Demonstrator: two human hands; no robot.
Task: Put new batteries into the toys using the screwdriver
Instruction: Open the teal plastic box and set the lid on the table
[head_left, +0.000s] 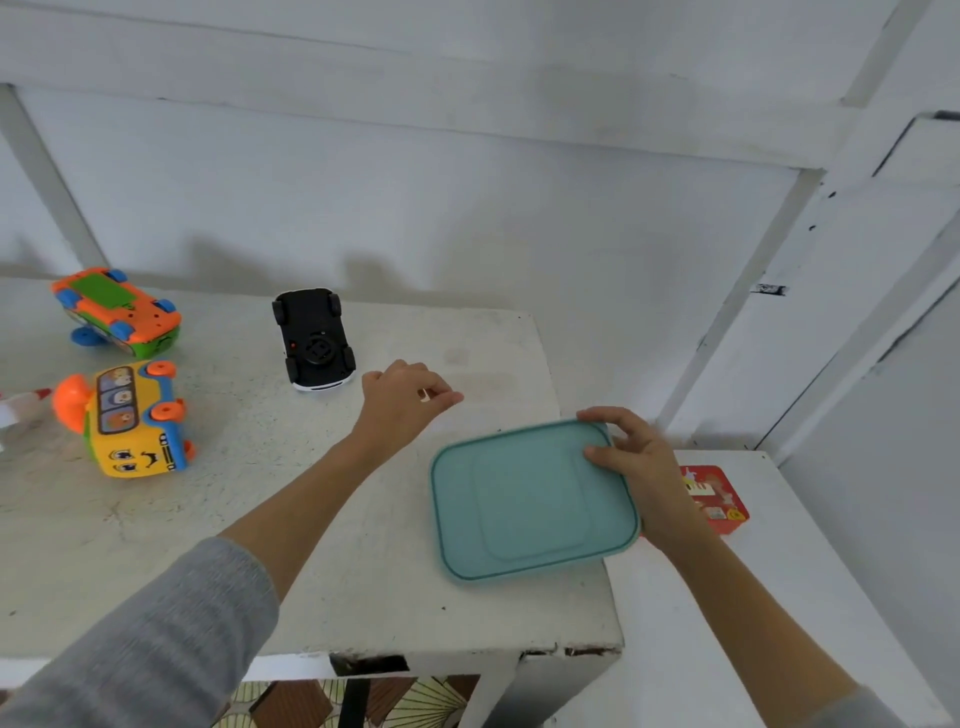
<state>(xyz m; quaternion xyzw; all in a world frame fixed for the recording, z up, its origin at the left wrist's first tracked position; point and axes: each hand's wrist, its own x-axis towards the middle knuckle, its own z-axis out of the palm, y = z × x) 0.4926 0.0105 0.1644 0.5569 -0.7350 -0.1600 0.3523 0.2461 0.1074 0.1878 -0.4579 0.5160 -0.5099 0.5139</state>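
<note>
The right hand (641, 467) is curled round the far right corner of a teal lid (532, 499), thumb on top, and the lid is held tilted above the table's (363, 597) near right corner. The left hand (402, 397) is held above the tabletop with fingertips pinched on something small and pale; what it is cannot be made out.

The lid is best laid flat, clear of the work area, so that both hands are freed. It is a rounded rectangle of smooth, matte plastic with a raised rim.

Three toys lie on the chalky, scuffed white surface: a black car (314, 338) belly-up, an orange car (117, 312) overturned, and a glossy yellow bus (132, 421) on its side. No screwdriver or batteries can be identified.
</note>
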